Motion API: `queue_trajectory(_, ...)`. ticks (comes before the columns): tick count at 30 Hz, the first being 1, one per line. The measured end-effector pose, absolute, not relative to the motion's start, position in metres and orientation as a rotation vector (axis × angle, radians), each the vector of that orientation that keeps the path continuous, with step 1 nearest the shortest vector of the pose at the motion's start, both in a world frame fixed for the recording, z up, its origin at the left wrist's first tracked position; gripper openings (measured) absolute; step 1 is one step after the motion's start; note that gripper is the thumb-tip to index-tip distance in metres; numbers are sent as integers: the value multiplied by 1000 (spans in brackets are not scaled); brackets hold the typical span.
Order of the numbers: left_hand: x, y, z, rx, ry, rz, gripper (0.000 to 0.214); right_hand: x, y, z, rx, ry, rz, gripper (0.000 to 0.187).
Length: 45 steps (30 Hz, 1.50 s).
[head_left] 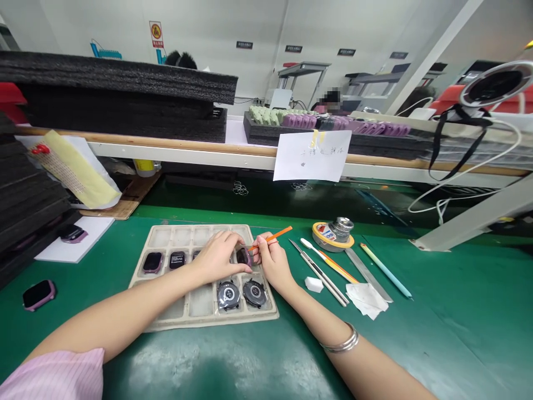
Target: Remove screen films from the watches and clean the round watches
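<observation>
My left hand (219, 255) is closed over a small purple watch body (242, 256), holding it above the beige compartment tray (166, 236). My right hand (270, 258) pinches an orange stick tool (277, 235) with its tip at the watch body. Two purple watch bodies (152, 261) lie in the tray's left cells. Two round grey watch backs (241, 293) sit in the tray's front cells.
Right of the tray lie tweezers (320, 273), a white swab, an orange tool, a metal ruler (366, 274), a green pen (385, 270), a tissue (366, 299), a white eraser and a tape roll (332, 235). A loose watch (39, 294) lies at far left. Black foam trays fill the shelf.
</observation>
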<state>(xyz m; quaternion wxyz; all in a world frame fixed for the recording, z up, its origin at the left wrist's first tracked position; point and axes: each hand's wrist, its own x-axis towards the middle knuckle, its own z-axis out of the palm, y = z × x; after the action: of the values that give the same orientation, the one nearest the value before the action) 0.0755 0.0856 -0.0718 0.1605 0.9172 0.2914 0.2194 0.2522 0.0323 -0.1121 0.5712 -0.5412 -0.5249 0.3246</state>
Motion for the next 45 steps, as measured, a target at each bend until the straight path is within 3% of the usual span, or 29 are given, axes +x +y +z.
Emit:
queue_trajectory(9, 45, 83, -58, 2876, 793, 445, 29, 255, 39, -100, -1200, -1088, 869, 28)
queue_trajectory(19, 32, 80, -64, 2952, 717, 395, 40, 213, 65, -95, -1105, -1077, 1018, 28)
queue_trajectory(24, 27, 80, -64, 2959, 661, 367, 32, 211, 64, -100, -1092, -1089, 1031, 25)
queue_trajectory(29, 23, 80, -63, 2905, 690, 427, 44, 212, 56, -96, -1083, -1109, 1008, 26)
queue_trajectory(40, 19, 81, -68, 2821, 629, 500, 23, 211, 47, -96, -1185, -1141, 996, 39)
queue_trajectory(45, 19, 81, -67, 2659, 734, 552, 48, 209, 46, -98, -1233, -1251, 970, 42)
